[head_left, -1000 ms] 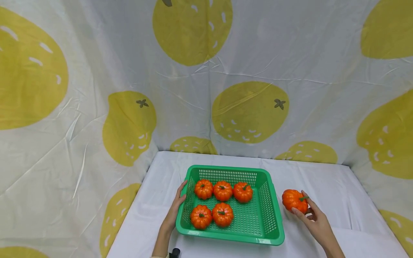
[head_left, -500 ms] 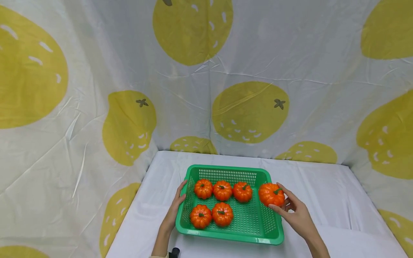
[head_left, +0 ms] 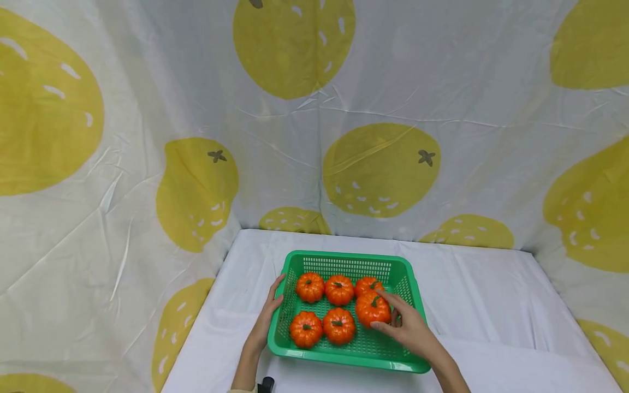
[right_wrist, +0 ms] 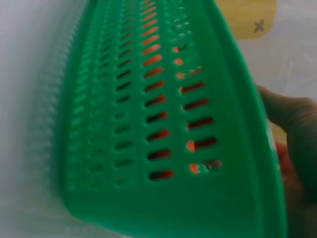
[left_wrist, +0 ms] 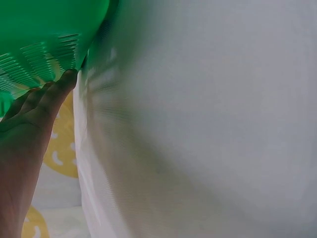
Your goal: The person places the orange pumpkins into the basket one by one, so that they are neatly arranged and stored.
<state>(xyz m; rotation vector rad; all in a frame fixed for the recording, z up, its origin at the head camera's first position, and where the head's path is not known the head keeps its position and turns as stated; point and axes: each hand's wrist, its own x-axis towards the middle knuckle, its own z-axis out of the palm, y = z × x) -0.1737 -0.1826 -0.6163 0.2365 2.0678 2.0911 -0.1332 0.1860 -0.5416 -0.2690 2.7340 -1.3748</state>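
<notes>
A green perforated plastic basket stands on the white-covered table. Inside it, small orange toy pumpkins form a back row, with a left one, a middle one and a right one, and two more sit in front. My right hand reaches over the right rim and holds another toy pumpkin between thumb and fingers, partly covering the right back one. Along the basket's left side, my left hand rests with extended fingers against the outer wall, as the left wrist view also shows.
White cloth covers the table around the basket. Behind and beside it hangs a pale curtain printed with yellow fruit. A small black object shows by the left wrist. The basket wall fills much of the right wrist view.
My right hand has carried the toy pumpkin leftward from beside the basket, across the right rim, to above the basket's inside. The left hand and the basket stay where they were.
</notes>
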